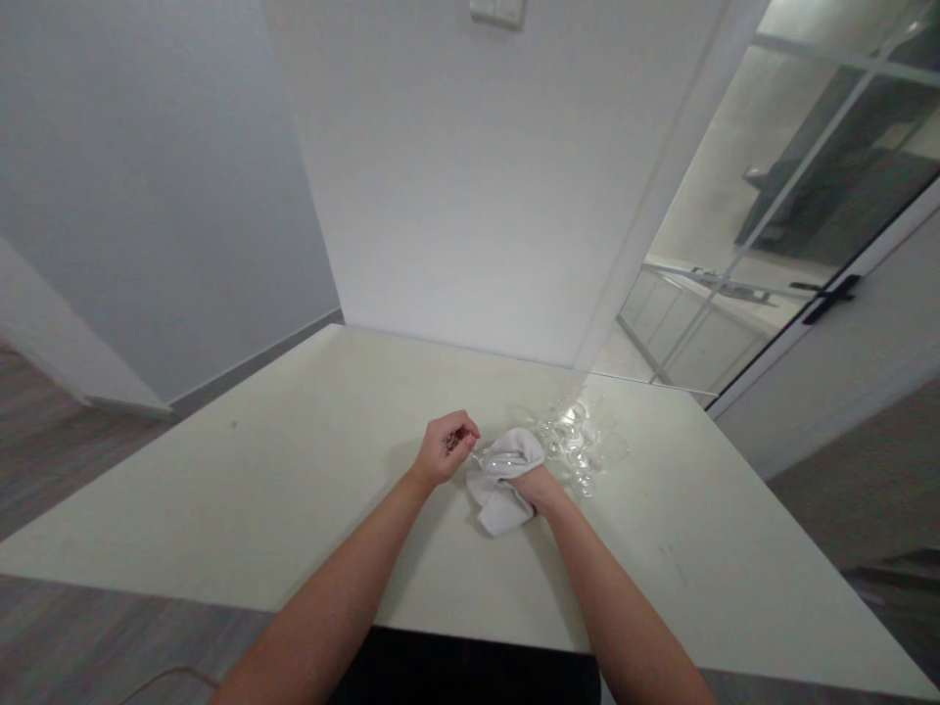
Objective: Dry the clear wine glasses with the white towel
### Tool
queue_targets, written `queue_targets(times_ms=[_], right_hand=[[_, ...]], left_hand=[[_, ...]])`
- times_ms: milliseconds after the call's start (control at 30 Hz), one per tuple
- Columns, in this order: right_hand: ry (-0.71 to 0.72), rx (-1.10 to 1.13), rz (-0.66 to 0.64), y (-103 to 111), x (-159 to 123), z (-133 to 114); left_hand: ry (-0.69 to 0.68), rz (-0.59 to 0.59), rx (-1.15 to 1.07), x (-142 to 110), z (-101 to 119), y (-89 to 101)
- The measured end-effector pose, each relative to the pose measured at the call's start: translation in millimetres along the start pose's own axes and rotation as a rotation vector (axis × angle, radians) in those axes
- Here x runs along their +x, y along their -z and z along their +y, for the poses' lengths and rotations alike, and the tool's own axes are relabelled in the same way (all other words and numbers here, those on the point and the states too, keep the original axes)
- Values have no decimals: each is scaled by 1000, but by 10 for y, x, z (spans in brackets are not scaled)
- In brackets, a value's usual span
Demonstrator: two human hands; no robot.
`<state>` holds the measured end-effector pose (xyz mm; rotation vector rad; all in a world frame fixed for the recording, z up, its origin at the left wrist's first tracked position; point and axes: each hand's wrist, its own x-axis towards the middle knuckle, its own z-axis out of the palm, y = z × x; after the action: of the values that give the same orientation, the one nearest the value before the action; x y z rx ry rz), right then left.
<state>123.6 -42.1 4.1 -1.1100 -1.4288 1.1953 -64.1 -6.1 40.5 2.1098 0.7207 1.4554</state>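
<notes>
A clear stemmed glass (502, 464) lies on its side in the air just above the table, its stem pointing left. My left hand (446, 446) is closed around the foot end of the glass, fingers curled. A white cloth (501, 504) wraps around the bowl end and hangs down in folds. My right hand (534, 487) grips this cloth against the glass; the cloth hides most of its fingers. Close beyond my right hand, several clear glasses (577, 436) form a cluster on the table, hard to tell apart.
The pale table (294, 470) meets a white wall (470, 215) at its far edge. At the right stands a glazed door with a black handle (832, 297). A cable (172, 671) runs along the floor at lower left.
</notes>
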Motion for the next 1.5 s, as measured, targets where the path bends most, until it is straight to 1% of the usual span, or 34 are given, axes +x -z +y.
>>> queue_targets(times_ms=[67, 133, 200, 300, 400, 467, 500, 600, 667, 733, 800, 867, 1000, 1167, 1233, 1400, 1500], right_hand=[[-40, -29, -62, 44, 5, 22], [-92, -27, -79, 86, 5, 42], [-129, 18, -65, 106, 1, 46], [-154, 145, -41, 81, -13, 10], [-167, 228, 37, 17, -27, -39], [-171, 254, 79, -26, -35, -64], [-173, 267, 75, -44, -38, -76], [-163, 291, -27, -69, -52, -115], [-114, 245, -87, -56, -63, -131], [-49, 176, -100, -26, -73, -119], [-13, 142, -99, 6, -81, -71], [-42, 144, -66, 23, -83, -5], [-168, 171, 105, 0, -64, 86], [-285, 288, 223, -65, -29, 48], [-318, 320, 219, -85, -34, 11], [-318, 312, 105, -97, -85, -42], [-299, 309, 110, -79, -106, -22]], left_hand=[[-14, 9, -7, 0, -12, -8], [-9, 12, -21, 3, -12, -16], [-1, 15, -38, 5, -2, -23], [-16, 23, -59, 9, 15, -33], [-15, 34, -54, 16, 12, -30], [24, 49, -46, 24, -6, -20], [52, 59, -45, 27, -20, -15], [153, 86, -74, 36, -66, -13], [221, 83, -114, 42, -91, -27], [281, 61, -146, 47, -105, -47], [325, 43, -174, 51, -109, -65], [350, 37, -204, 51, -103, -74], [372, 27, -220, 49, -90, -74], [414, 49, -239, 70, -115, -82], [429, 61, -242, 76, -130, -88], [413, 59, -216, 71, -130, -87], [402, 56, -218, 73, -113, -79]])
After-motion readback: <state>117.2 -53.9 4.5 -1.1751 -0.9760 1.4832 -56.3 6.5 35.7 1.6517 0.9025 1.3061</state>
